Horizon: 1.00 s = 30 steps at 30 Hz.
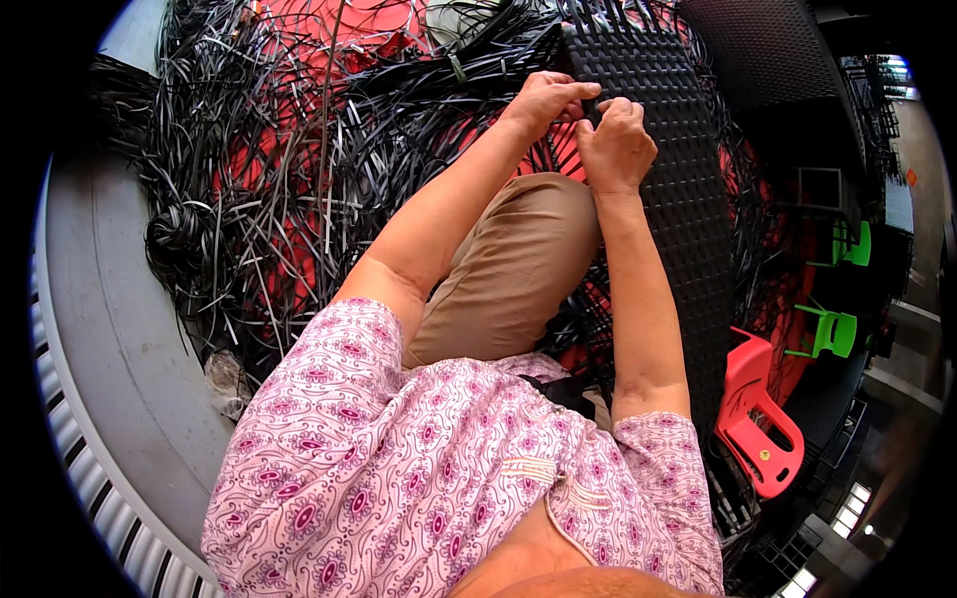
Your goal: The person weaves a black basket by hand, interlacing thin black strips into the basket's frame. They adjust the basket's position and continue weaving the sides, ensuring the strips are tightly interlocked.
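Note:
A long black panel woven from flat strips (683, 199) stretches along my right side. At its left edge my left hand (546, 103) is closed, thumb and fingers pressed together. Just beside it, a little nearer to me, my right hand (618, 148) is curled shut with its fingertips against the same edge. What either hand pinches is hidden behind the fingers. Loose strip ends (560, 151) show below the hands, above my bent knee (538, 239). Uncut strip ends stick out at the panel's far end.
Tangled black strips (369, 149) cover the red floor covering (259, 159) to the left. A coiled bundle (177, 234) lies by a grey ledge (110, 269). Right of the panel stand a red plastic chair (758, 409) and green chairs (832, 332); another woven piece (768, 50) rises behind.

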{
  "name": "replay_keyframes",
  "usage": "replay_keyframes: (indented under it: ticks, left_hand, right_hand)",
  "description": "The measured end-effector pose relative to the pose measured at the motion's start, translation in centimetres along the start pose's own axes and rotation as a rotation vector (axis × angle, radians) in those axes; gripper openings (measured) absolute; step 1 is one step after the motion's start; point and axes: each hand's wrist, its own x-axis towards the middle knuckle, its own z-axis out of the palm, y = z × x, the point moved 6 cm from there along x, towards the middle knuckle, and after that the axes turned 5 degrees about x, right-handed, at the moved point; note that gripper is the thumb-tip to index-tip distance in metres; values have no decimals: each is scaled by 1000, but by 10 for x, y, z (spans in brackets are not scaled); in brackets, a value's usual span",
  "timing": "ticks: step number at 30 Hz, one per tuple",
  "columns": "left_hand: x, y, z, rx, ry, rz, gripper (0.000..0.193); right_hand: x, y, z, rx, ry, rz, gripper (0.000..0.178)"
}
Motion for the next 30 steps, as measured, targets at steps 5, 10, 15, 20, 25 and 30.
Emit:
replay_keyframes:
  ticks: [5, 10, 15, 20, 25, 30]
  left_hand:
    - [6, -16, -7, -119, -66, -26, 23]
    - [4, -11, -10, -161, -90, -62, 24]
    - [20, 16, -38, 56, 189, 72, 41]
    - [57, 42, -55, 659, 543, 121, 53]
    - [87, 38, -63, 516, 448, 224, 53]
    - [82, 42, -55, 273, 150, 122, 41]
  right_hand:
    - [4, -2, 2, 1, -38, -41, 39]
    - [16, -8, 1, 6, 63, -160, 47]
    - [25, -5, 5, 41, 92, -146, 50]
    - [32, -18, 13, -15, 11, -145, 46]
    - [41, -28, 16, -29, 8, -161, 42]
    - [47, -25, 27, -25, 13, -120, 39]
